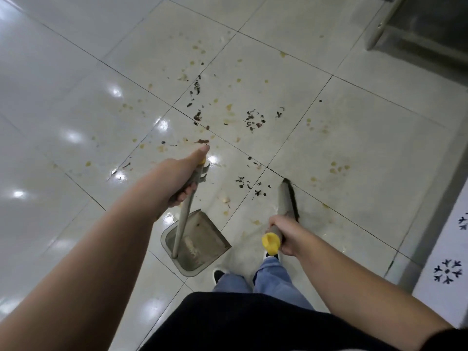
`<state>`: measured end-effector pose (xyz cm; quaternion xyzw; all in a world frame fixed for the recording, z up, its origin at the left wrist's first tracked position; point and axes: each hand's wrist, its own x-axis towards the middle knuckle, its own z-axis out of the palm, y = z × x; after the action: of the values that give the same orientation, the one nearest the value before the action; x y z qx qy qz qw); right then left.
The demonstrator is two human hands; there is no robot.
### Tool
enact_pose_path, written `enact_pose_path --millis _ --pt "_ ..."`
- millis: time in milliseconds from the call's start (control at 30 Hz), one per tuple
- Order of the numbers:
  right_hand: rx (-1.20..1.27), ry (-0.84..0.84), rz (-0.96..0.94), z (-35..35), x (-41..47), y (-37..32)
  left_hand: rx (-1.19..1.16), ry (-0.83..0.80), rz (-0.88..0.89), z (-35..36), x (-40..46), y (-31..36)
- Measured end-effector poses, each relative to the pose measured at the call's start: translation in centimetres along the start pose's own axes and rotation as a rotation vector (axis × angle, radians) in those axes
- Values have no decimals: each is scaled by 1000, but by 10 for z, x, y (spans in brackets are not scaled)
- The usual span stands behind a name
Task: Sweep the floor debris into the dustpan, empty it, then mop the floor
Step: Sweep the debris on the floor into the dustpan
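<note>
My left hand (182, 178) grips the long grey handle of a grey dustpan (200, 243), whose pan rests on the white tiled floor (76, 97) just ahead of my feet, with some pale crumbs inside. My right hand (282, 235) holds the yellow-capped grey handle of a broom (288, 198), its dark bristles touching the floor to the right of the pan. Dark leafy debris (253, 120) and yellowish stains (338, 168) lie scattered over the tiles in front of both tools. A small clump of debris (249, 184) sits just left of the bristles.
A metal stand or cabinet leg (382, 24) occupies the top right corner. A wall base with patterned white tiles (447, 271) runs along the right edge. My black shoes (219, 274) and blue jeans stand right behind the dustpan.
</note>
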<state>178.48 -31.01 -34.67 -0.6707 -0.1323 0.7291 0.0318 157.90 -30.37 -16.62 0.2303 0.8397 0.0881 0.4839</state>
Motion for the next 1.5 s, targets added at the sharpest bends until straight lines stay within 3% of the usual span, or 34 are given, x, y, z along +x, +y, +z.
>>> enact_pose_path --millis 167,333,600,833,967,1067,1233,1367,1500 --pt "-60 -62 43 19 -7 -13 -17 -12 0 -11 3 -5" --pt "5 -28 14 31 -17 -33 -51 -43 -7 -25 4 -19" --pt "-125 46 -113 36 0 -83 -111 -51 1 -50 5 -48" --pt "-425 62 -6 39 45 -101 -122 -39 -40 -47 6 -58" --pt "-706 55 144 28 39 -66 -139 -18 -20 -54 9 -62" --pt "-841 35 137 9 22 -27 -137 -18 -7 -60 8 -63" --pt "-689 -61 101 -12 -10 -19 -118 -98 20 -63 3 -62" --pt "-651 -50 -20 -15 -26 -37 -164 -182 6 -59 -4 -65" --pt "-694 3 -156 7 -16 -76 -190 -166 8 -58 -6 -70"
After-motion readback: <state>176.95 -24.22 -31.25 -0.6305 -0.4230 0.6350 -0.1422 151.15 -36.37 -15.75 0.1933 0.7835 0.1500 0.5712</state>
